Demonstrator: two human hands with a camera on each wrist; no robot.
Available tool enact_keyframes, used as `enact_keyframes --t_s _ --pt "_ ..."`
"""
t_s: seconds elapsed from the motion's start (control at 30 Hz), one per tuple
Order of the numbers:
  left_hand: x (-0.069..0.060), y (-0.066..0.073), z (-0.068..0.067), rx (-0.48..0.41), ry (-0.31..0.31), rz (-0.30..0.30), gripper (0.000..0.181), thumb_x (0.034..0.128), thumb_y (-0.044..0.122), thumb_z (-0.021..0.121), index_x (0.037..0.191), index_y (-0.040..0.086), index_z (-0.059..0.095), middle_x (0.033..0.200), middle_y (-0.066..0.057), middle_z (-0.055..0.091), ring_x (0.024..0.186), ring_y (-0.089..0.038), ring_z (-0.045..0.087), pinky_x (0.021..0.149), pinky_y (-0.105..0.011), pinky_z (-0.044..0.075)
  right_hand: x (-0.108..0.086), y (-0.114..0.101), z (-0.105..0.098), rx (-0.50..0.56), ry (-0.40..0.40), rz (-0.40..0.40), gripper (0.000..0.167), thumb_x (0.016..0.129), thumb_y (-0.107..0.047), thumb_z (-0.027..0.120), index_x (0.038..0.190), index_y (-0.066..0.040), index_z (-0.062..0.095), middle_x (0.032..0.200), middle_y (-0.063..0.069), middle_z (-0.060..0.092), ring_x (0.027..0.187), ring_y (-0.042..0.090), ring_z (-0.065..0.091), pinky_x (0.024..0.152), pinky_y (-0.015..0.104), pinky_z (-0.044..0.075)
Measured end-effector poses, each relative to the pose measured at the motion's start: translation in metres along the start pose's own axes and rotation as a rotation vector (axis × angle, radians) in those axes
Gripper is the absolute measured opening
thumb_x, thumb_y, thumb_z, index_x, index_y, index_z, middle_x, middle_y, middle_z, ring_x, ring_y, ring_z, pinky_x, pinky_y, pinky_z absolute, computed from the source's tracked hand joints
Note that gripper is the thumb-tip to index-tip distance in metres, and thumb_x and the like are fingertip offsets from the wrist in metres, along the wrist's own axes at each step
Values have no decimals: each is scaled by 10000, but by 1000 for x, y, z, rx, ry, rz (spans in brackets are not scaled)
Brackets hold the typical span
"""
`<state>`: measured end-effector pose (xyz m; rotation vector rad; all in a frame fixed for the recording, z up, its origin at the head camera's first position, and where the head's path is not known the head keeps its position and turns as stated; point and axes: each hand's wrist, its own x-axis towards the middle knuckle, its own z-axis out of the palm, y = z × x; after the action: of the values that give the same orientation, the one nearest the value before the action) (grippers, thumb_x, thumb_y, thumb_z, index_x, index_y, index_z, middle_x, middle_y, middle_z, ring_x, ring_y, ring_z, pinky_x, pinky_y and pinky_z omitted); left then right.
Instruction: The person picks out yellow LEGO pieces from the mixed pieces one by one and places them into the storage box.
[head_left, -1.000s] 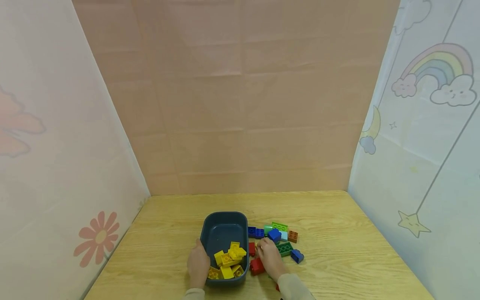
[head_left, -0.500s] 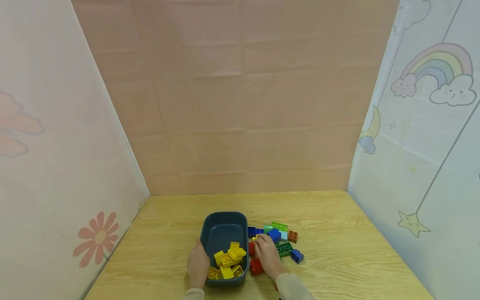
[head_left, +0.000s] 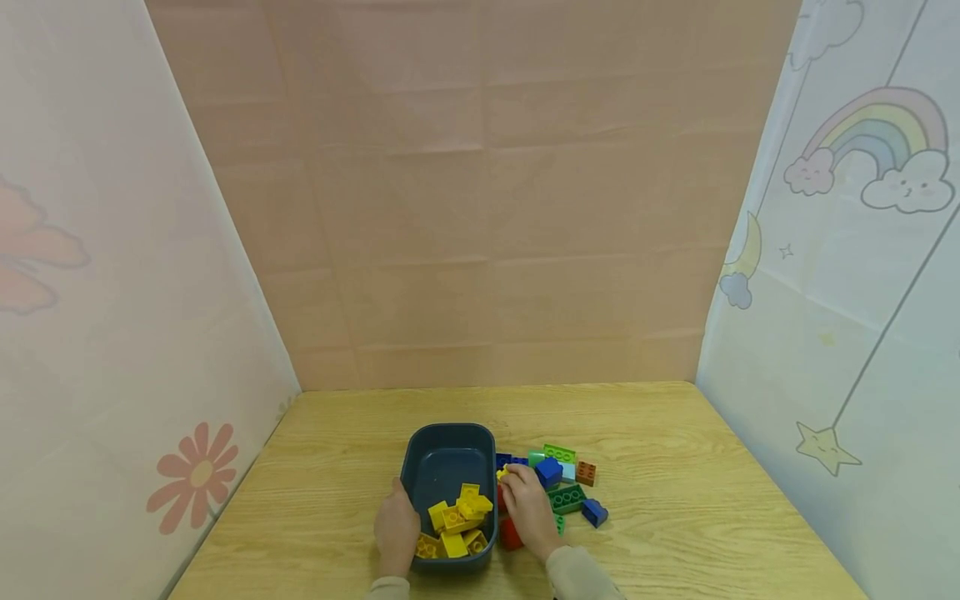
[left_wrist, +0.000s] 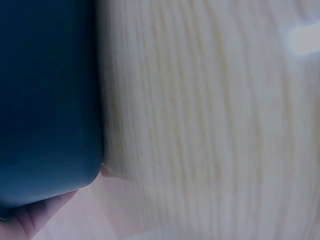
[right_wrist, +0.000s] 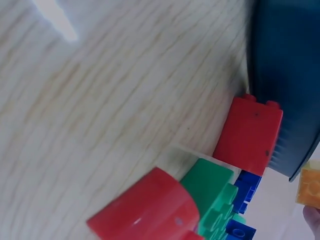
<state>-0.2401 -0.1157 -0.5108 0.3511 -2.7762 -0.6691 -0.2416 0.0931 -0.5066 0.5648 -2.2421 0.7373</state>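
Observation:
A dark blue bin (head_left: 450, 454) stands on the table with several yellow bricks (head_left: 457, 521) lying in its near half. My left hand (head_left: 397, 529) holds the bin's left side; in the left wrist view a finger (left_wrist: 42, 212) lies along its wall. Just outside the right rim, my right hand (head_left: 531, 510) pinches a small yellow brick (head_left: 502, 472). That yellow brick (right_wrist: 310, 186) also shows at the right edge of the right wrist view, raised beside the bin. Red bricks (right_wrist: 250, 135) lie below the right hand, close against the bin.
Right of the bin lie loose bricks: a blue one (head_left: 549, 472), a dark green one (head_left: 567, 499), a brown one (head_left: 587, 473), a light green one (head_left: 560, 453) and a blue one (head_left: 595, 512) at the outer side. A wooden table (head_left: 675, 467) extends between printed side walls.
My right hand has lifted the yellow brick from among the loose bricks and moved it left to the bin's right rim. The left hand and bin have stayed in place.

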Motion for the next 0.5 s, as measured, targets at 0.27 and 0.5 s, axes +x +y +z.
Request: enact_keyframes --t_s 0.27,0.5 --pt "-1 2 -2 0 -3 -3 495 728 -70 605 1192 -149 452 679 -186 573 563 -279 567 458 -379 447 3 -8 2 15 34 -69 127 690 30 716 785 -35 664 961 100 576 900 210 558 701 290 494" --pt "-1 2 -2 6 -4 -5 493 736 -68 595 1202 -142 451 660 -171 560 548 -262 554 447 -370 439 5 -18 5 39 43 -153 171 637 48 748 769 -31 672 941 89 584 870 190 574 697 270 494"
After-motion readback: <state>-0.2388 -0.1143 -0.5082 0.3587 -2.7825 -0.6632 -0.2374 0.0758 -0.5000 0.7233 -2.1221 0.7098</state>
